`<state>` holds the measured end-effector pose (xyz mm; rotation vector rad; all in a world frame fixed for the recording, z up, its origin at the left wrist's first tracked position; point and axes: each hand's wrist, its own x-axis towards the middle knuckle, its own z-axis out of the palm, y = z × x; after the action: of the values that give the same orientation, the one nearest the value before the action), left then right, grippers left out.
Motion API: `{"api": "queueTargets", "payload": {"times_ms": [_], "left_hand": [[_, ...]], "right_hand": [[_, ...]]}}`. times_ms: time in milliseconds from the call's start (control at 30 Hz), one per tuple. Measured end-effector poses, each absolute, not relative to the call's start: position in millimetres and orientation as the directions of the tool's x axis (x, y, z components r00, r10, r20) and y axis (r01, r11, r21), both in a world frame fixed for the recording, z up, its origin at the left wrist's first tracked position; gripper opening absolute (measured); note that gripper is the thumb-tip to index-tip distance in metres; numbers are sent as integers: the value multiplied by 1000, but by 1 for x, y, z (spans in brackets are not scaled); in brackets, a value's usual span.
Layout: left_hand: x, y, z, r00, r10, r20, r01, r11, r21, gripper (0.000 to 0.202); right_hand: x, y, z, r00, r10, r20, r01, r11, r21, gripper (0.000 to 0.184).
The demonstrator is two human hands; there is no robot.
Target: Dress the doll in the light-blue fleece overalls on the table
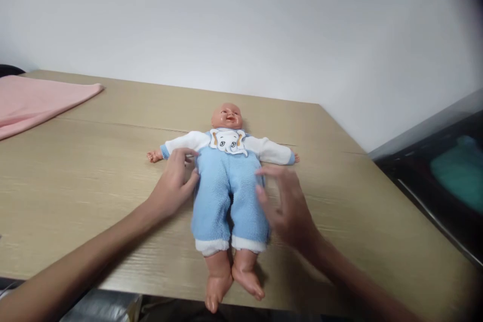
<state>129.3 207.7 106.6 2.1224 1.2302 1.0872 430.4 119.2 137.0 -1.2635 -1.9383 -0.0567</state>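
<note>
A baby doll (230,186) lies on its back on the table, arms spread sideways and bare feet toward me. It wears a blue and white outfit with an elephant face patch (228,142) on the chest. My left hand (177,176) is at the doll's left-of-view side, thumb and fingers apart and slightly bent, the tips at the blue cloth by the waist. On the opposite side, my right hand (287,201) is a little blurred, its fingers apart beside the hip. Whether its fingertips touch the cloth I cannot tell. Neither hand grips anything.
A pink cloth (41,100) lies flat on the wooden table (94,181) at the far left. Behind the table rises a pale wall (226,25). Past the right edge stands a dark object with a teal item (458,173) on or in it. Something silvery (101,306) shows below the front edge.
</note>
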Motion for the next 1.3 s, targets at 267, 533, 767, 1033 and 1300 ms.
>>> {"api": "queueTargets", "payload": {"times_ms": [267, 533, 767, 1033, 1300], "left_hand": [[118, 54, 101, 209, 944, 256, 570, -330, 753, 44], [107, 21, 35, 344, 842, 417, 603, -538, 589, 112], [92, 40, 56, 351, 846, 402, 591, -533, 606, 84], [72, 52, 83, 479, 818, 319, 489, -550, 677, 53], [97, 82, 139, 601, 701, 383, 427, -687, 588, 34]], "right_hand": [[389, 22, 143, -614, 641, 460, 715, 699, -20, 81], [375, 23, 118, -503, 693, 517, 763, 637, -111, 76], [352, 25, 98, -341, 744, 575, 731, 594, -335, 55], [383, 25, 114, -392, 769, 505, 740, 590, -324, 70], [481, 43, 135, -213, 896, 390, 886, 346, -310, 54]]}}
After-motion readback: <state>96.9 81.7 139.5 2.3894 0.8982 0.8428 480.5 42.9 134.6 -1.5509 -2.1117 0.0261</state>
